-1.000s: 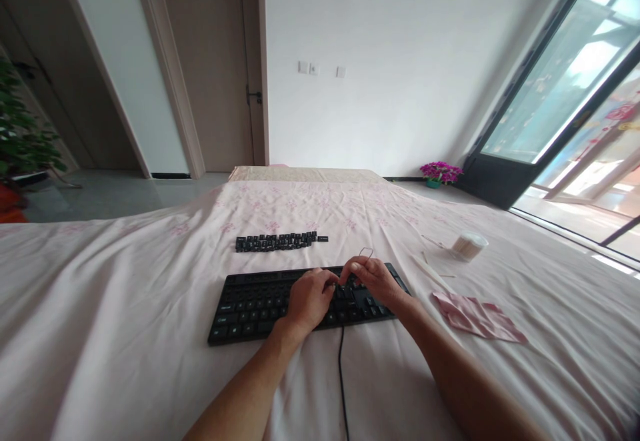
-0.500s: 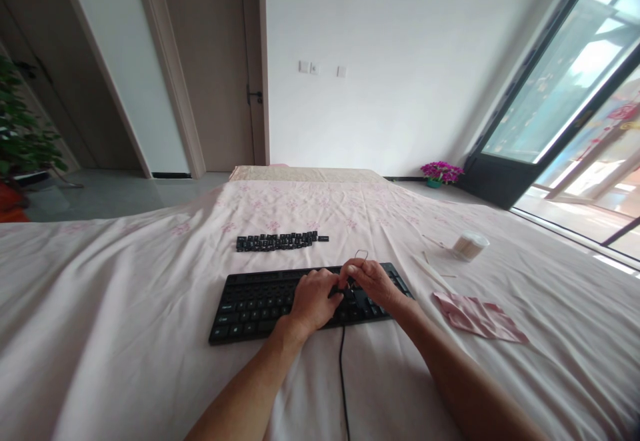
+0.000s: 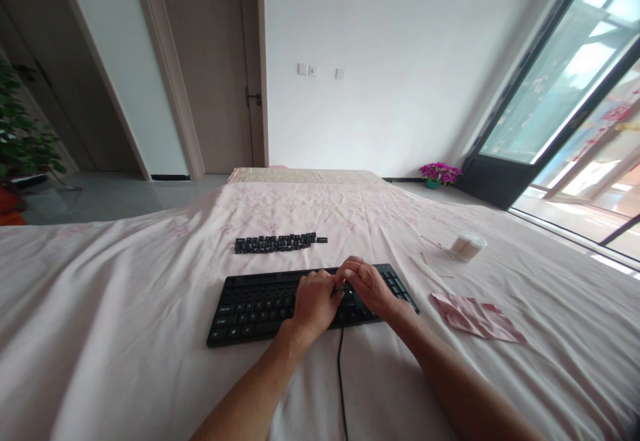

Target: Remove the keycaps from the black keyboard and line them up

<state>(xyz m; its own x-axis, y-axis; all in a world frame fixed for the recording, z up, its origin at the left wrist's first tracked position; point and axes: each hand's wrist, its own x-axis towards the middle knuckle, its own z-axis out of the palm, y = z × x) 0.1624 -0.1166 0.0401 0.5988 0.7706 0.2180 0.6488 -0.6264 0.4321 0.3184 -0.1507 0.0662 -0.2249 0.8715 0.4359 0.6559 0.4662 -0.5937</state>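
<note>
A black keyboard (image 3: pixel 250 314) lies on the pink cloth, its cable (image 3: pixel 342 381) running towards me. My left hand (image 3: pixel 316 299) rests over its middle, fingers curled and thumb bent in; whatever is between them is hidden. Against its fingertips, my right hand (image 3: pixel 367 284) is closed over the right part of the keyboard. A thin wire loop (image 3: pixel 361 259), like a wire keycap puller, barely shows above the right fingers. Behind the keyboard, several loose black keycaps (image 3: pixel 275 243) stand in rows.
To the right are a clear round tub of cotton swabs (image 3: pixel 469 247), a few loose swabs (image 3: pixel 431 244) and a crumpled pink cloth (image 3: pixel 477 317). The bedcover (image 3: pixel 150 361) is wrinkled. Potted magenta flowers (image 3: pixel 440 173) stand on the floor by the glass door.
The wire loop that stood up above my right fingers is now tipped down and mostly hidden. My right hand has shifted slightly left and flattened over the keys. The left hand stays on the keyboard.
</note>
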